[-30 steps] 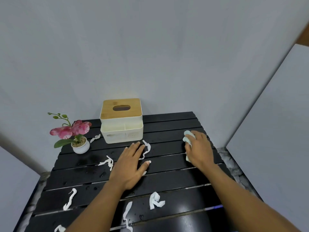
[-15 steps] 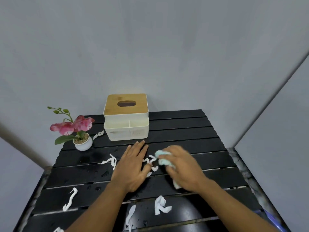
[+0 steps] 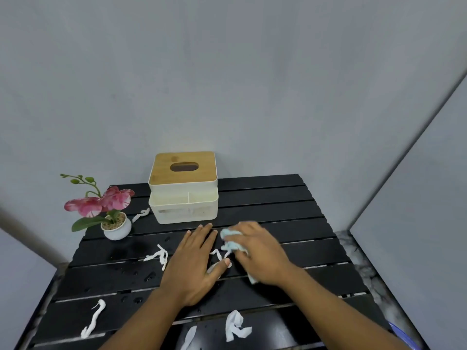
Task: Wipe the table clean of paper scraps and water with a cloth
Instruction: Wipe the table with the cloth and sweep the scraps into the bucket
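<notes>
Cloth sits bunched under fingers of the right hand, curled round it.

no readable text, label, brand, number or sign anywhere. only faint smudged marks on the front wall of the tissue box, too blurred to make out.
</notes>
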